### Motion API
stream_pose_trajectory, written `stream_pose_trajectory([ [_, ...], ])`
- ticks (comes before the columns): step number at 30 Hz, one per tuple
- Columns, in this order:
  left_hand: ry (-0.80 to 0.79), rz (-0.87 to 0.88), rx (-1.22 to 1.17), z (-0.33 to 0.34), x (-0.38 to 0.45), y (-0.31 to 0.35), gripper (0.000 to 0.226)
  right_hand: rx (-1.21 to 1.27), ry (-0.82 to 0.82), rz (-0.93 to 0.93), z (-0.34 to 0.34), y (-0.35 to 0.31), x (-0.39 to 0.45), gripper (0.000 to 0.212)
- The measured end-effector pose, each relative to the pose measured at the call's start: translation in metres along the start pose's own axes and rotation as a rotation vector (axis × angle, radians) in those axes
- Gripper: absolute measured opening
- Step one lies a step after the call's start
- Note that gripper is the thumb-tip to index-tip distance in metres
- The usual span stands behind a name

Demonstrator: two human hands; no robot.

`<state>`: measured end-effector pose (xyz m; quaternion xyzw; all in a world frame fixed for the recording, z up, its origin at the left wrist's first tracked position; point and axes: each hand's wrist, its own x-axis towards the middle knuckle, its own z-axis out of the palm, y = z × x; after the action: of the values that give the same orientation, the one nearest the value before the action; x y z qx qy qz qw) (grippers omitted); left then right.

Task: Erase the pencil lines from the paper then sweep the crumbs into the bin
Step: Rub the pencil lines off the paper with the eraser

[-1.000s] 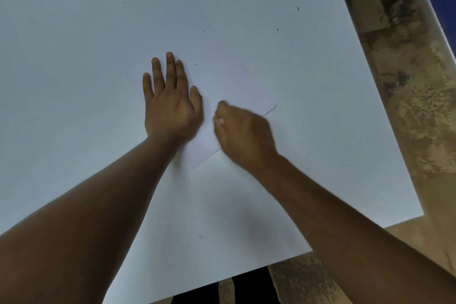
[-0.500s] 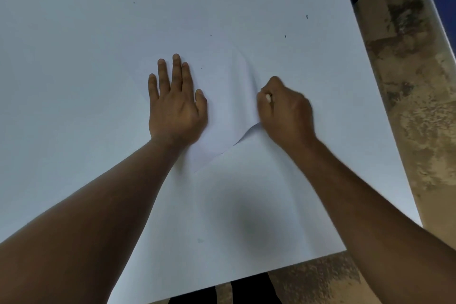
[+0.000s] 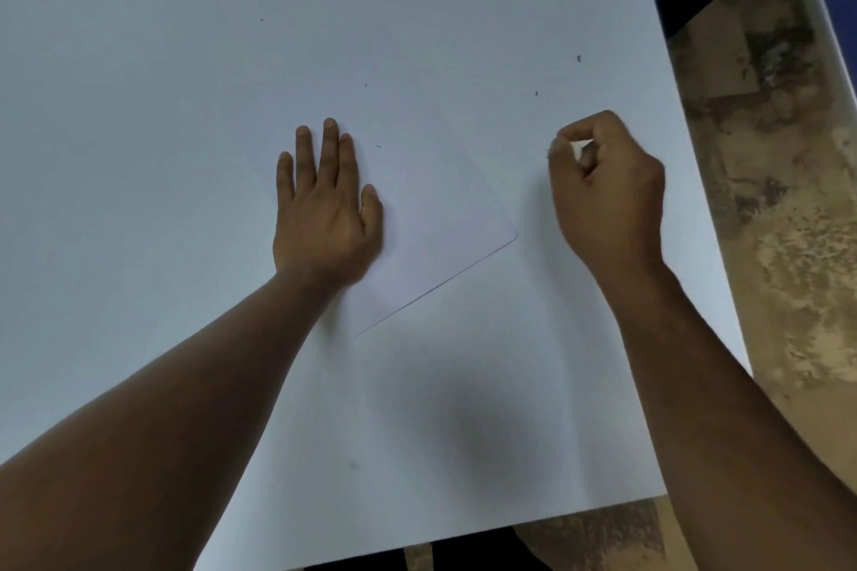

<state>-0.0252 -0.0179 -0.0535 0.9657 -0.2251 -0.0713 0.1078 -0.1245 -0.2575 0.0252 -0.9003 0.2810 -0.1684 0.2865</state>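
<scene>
While a mottled tan floor [image 3: 765, 274] shows past the white counter [image 3: 139, 107], the left hand [image 3: 324, 218] lies flat, fingers spread, on the paper [image 3: 440, 218]. Just right of the sheet, the right hand [image 3: 607, 195] is fisted around a white eraser [image 3: 582, 147]. Beyond both hands lie dark crumbs [image 3: 578, 58].

A white table [image 3: 185, 60] carries a sheet of paper [image 3: 440, 218] under the left hand's fingers [image 3: 329, 153]; dark crumbs [image 3: 578, 58] lie scattered beyond the fingertips.
</scene>
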Motion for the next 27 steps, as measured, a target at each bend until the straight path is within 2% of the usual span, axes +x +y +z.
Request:
stream_pose_trajectory([
  [3,-0.008,-0.006,0.0,-0.001,0.0,0.001,0.07,0.089,-0.085,-0.026,0.021,-0.009,-0.011,0.014],
  [6,-0.01,-0.012,0.006,-0.001,0.0,0.001,0.07,0.109,-0.199,-0.178,0.05,-0.025,-0.044,0.018],
  [8,-0.013,-0.011,0.013,0.0,0.001,0.0,0.071,0.071,-0.3,-0.287,0.067,-0.033,-0.065,0.021],
  [10,-0.013,-0.008,0.02,0.0,0.001,-0.001,0.071,-0.009,-0.35,-0.34,0.077,-0.037,-0.075,0.014],
  [12,-0.014,-0.009,0.022,0.001,0.0,-0.001,0.071,-0.081,-0.329,-0.378,0.08,-0.035,-0.073,0.003],
  [14,-0.018,-0.011,0.018,0.0,-0.001,-0.002,0.071,-0.177,-0.287,-0.399,0.074,-0.023,-0.056,0.004],
  [17,-0.027,-0.009,0.008,0.0,0.0,0.0,0.071,-0.311,-0.293,-0.243,0.057,0.006,-0.014,0.007],
  [20,-0.019,-0.005,0.005,0.0,0.001,0.0,0.07,-0.281,-0.194,-0.249,0.048,0.02,0.0,0.009],
  [24,-0.014,-0.007,0.005,0.0,-0.001,-0.001,0.07,-0.097,-0.138,-0.14,0.033,0.017,0.004,0.017],
  [27,-0.022,-0.003,-0.003,-0.002,0.001,-0.001,0.07,-0.025,-0.161,-0.21,0.038,-0.011,-0.008,0.019],
])
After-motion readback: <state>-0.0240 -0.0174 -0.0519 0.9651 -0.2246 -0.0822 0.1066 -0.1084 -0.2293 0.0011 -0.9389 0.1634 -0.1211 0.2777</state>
